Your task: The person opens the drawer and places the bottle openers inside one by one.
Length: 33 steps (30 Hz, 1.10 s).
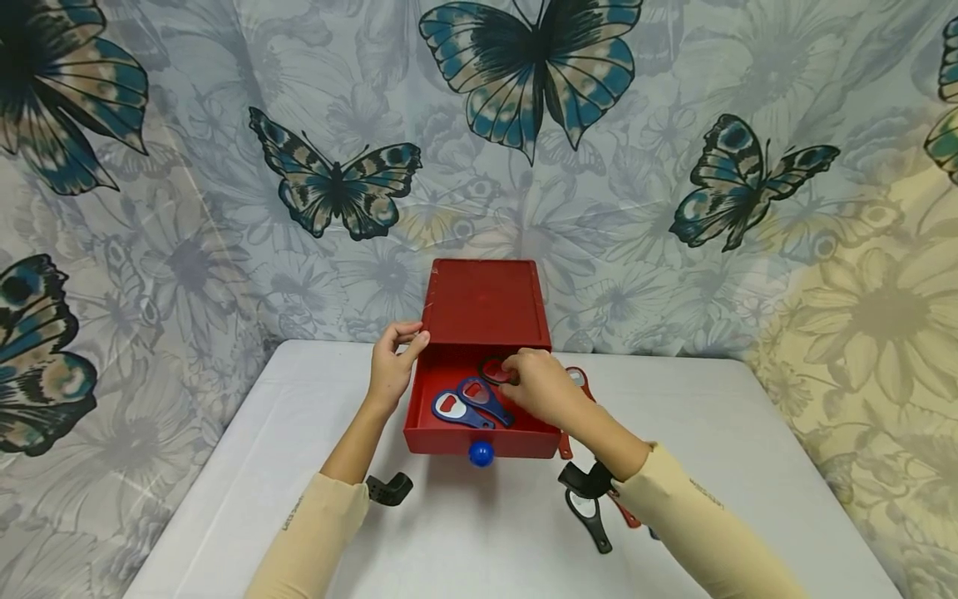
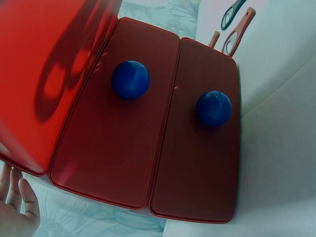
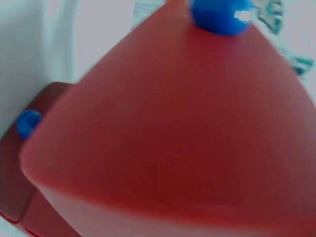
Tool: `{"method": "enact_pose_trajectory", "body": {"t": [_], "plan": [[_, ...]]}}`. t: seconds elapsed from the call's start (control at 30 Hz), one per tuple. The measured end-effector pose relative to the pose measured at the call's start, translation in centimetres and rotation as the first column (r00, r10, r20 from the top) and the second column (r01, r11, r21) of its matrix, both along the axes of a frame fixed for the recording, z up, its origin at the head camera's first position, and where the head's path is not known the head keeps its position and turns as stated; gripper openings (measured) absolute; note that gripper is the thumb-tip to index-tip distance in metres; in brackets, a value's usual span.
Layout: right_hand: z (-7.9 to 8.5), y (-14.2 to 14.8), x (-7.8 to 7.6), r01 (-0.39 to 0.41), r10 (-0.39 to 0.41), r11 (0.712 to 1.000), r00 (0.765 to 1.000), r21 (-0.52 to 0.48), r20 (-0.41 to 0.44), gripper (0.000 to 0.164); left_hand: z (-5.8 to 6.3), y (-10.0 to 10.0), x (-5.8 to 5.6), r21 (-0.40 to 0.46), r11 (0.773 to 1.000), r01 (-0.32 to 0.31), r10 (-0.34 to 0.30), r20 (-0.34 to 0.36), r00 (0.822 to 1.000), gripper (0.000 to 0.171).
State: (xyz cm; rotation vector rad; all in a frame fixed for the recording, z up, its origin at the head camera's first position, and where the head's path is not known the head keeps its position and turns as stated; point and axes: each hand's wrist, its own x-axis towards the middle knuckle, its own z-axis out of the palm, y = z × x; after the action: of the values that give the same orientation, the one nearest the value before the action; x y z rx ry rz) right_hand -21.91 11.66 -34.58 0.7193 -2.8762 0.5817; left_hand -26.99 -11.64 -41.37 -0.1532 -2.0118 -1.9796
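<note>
A red drawer cabinet (image 1: 486, 301) stands on the table with its top drawer (image 1: 479, 443) pulled out. Inside lie two blue bottle openers (image 1: 486, 401), partly overlapping, and a black bottle opener (image 1: 490, 371) farther back. My right hand (image 1: 542, 387) reaches over the drawer's right wall and pinches the black opener, whose handle is hidden by the fingers. At the cabinet's left side, my left hand (image 1: 392, 366) rests its fingertips by the front edge, thumb apart; the left wrist view shows these fingers (image 2: 15, 190) fairly straight. The right wrist view shows only the drawer front with its blue knob (image 3: 220, 15).
Two lower drawers with blue knobs (image 2: 130, 80) are closed. More openers lie on the white table (image 1: 703, 441) right of the cabinet: a red one (image 1: 582, 378), a black one (image 1: 595, 524) and another red one (image 1: 627, 512) partly under the right forearm. A butterfly-print cloth (image 1: 479, 200) hangs behind.
</note>
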Motion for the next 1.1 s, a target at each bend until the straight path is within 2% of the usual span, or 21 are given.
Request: {"method": "enact_pose_trajectory", "body": {"t": [0.23,0.47,0.63,0.87,1.0,1.1], "plan": [[0.8,2.1,1.7,-0.021,0.017,0.984,1.0,-0.174,-0.026,0.021,-0.2,0.0,-0.1,-0.003,1.0,-0.008,0.008,-0.022,1.0,0.028],[1.2,3.8,3.7,-0.109,0.112,0.928,0.994,-0.355,-0.012,0.016,-0.1,0.0,0.0,-0.011,1.0,-0.009,0.009,-0.022,1.0,0.028],[1.3,4.1,5.5,-0.125,0.163,0.888,0.985,-0.442,0.048,0.015,-0.1,0.0,0.1,-0.006,1.0,-0.005,0.005,-0.025,1.0,0.029],[0.8,4.0,7.8,-0.142,0.286,0.804,0.944,-0.577,0.166,0.017,-0.3,0.0,0.0,0.003,1.0,-0.002,0.002,-0.019,1.0,0.03],[-0.2,3.7,8.6,-0.138,0.34,0.763,0.916,-0.632,0.211,0.021,-0.2,0.1,0.0,0.007,1.0,-0.002,0.002,-0.022,1.0,0.029],[-1.2,3.5,9.0,-0.126,0.383,0.739,0.887,-0.662,0.259,0.023,-0.2,0.1,0.1,0.007,1.0,0.001,-0.001,-0.022,1.0,0.029]]}}
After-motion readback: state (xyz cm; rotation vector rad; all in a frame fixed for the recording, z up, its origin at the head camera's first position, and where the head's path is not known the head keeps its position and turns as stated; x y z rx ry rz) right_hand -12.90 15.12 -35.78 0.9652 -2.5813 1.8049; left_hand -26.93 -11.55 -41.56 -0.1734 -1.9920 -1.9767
